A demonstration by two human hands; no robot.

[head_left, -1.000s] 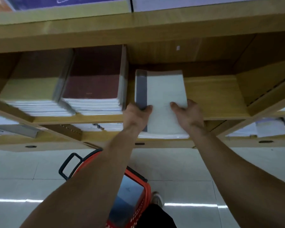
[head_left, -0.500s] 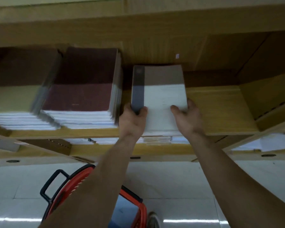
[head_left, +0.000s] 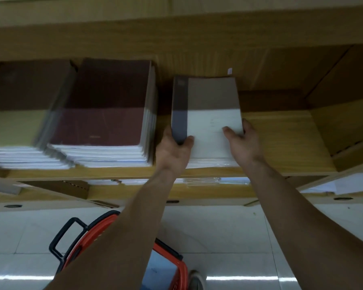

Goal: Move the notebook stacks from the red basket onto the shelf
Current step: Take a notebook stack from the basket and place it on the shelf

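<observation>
A white notebook stack (head_left: 210, 114) with a grey spine lies on the wooden shelf (head_left: 281, 143), its far half in shadow. My left hand (head_left: 173, 148) grips its near left corner, thumb over the spine. Around the near right corner my right hand (head_left: 242, 141) curls, thumb on the cover. Down on the floor stands the red basket (head_left: 88, 239) with a black handle, partly hidden by my left forearm; something pale blue lies inside it.
A maroon notebook stack (head_left: 105, 114) sits just left of the white one, and an olive stack (head_left: 19, 126) lies further left. Bare shelf board extends to the right up to a wooden divider (head_left: 344, 114). Lower shelves hold wrapped paper goods (head_left: 208, 181).
Both hands have pushed the white stack deeper onto the shelf, so it no longer overhangs the front edge. The view has tilted up and the basket sits lower in frame.
</observation>
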